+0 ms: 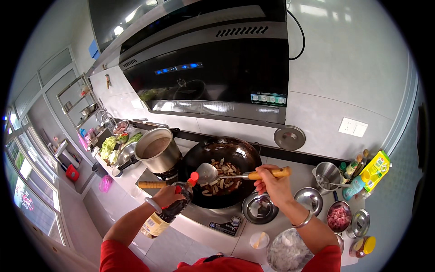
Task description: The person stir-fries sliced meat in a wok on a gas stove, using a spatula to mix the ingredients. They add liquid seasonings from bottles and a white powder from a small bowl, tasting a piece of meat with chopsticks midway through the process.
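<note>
My left hand (pixel 168 196) is wrapped round a bottle of dark sauce (pixel 176 209), tilted with its red top (pixel 194 176) by the wok's near left rim. Whether anything flows from it I cannot make out. In my right hand (pixel 273 181) is the wooden handle of a metal ladle (pixel 208 173), whose bowl hangs over the left part of the wok. The black wok (pixel 242 153) sits on the stove (pixel 226 226). Browned, sliced pieces of food (pixel 228 169) lie in its bottom. A wooden handle (pixel 152 184) sticks out left of the bottle.
Left of the wok stands a steel pot (pixel 158 149), with vegetables (pixel 108 147) beyond. Metal bowls (pixel 259 208), a bowl of raw meat (pixel 339 216) and a wrapped bowl (pixel 288 249) are on the right. Bottles (pixel 355 186) stand by the wall. A range hood (pixel 208 68) overhangs the stove.
</note>
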Motion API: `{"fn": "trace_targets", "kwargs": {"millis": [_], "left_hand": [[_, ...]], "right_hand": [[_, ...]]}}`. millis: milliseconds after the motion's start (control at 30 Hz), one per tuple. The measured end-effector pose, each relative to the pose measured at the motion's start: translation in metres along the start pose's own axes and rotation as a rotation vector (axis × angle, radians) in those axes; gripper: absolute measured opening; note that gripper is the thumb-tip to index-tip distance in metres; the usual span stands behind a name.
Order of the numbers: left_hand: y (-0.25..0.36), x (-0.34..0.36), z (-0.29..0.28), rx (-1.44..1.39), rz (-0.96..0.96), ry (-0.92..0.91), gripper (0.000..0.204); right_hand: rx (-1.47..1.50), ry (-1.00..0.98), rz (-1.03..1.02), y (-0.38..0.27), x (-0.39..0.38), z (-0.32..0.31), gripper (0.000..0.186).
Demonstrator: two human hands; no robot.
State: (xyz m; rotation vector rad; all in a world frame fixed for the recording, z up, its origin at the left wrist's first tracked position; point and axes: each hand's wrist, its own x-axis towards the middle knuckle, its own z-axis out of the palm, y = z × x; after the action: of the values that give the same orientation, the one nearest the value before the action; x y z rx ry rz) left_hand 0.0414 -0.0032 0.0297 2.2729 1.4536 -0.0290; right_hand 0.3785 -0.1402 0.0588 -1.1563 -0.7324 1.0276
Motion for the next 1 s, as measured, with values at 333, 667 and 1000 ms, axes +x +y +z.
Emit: {"fn": "trace_targets", "kwargs": {"millis": [333, 667, 1000], "left_hand": [[-0.008, 0.001, 0.003, -0.001, 0.120, 0.064, 0.044], [-0.009, 0.007, 0.004, 0.098, 0.113, 0.007, 0.037], [-0.022, 0.016, 0.008, 0.197, 0.182, 0.005, 0.040]], "right_hand": [[0.008, -0.013, 0.006, 0.004, -0.006, 0.000, 0.022], [-0.015, -0.016, 0.024, 0.006, -0.009, -0.004, 0.023], [-0.010, -0.022, 0.014, 0.012, -0.011, -0.007, 0.023]]}}
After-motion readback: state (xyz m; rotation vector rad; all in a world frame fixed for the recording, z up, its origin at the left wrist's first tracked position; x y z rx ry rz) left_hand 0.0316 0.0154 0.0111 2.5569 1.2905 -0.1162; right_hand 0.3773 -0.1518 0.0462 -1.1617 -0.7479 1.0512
